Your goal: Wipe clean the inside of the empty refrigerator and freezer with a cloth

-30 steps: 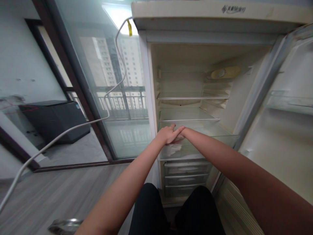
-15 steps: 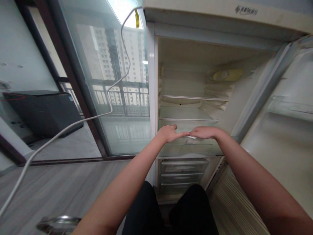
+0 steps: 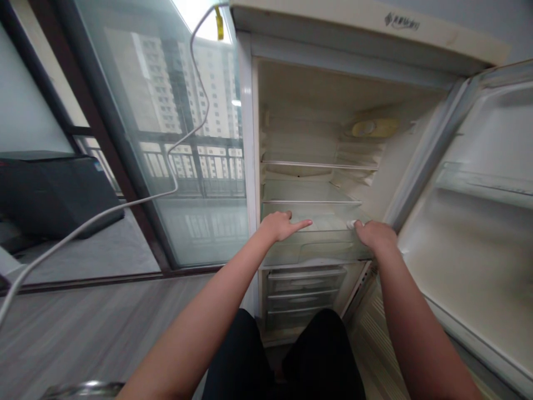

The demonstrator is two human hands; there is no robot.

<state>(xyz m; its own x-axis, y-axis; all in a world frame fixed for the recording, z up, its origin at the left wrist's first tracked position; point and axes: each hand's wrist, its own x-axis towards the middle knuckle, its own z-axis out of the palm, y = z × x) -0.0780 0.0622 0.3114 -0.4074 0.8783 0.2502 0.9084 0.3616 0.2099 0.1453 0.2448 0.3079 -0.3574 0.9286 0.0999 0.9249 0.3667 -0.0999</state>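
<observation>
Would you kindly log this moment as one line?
left hand: at left end of drawer | right hand: holding white wipe, near drawer's right end | fridge: upper door open

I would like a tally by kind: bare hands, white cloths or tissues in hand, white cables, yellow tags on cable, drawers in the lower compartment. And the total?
Bare hands: 2 (left hand, right hand)
White cloth or tissue: 1
White cable: 1
Yellow tag: 1
Lower drawers: 3
Total: 8

The drawer [image 3: 320,251] is looking like clear, smooth plastic, the wad [image 3: 351,224] like paper or cloth; the floor [image 3: 104,328] is showing matt wood grain, the window [image 3: 195,230] glossy glass.
</observation>
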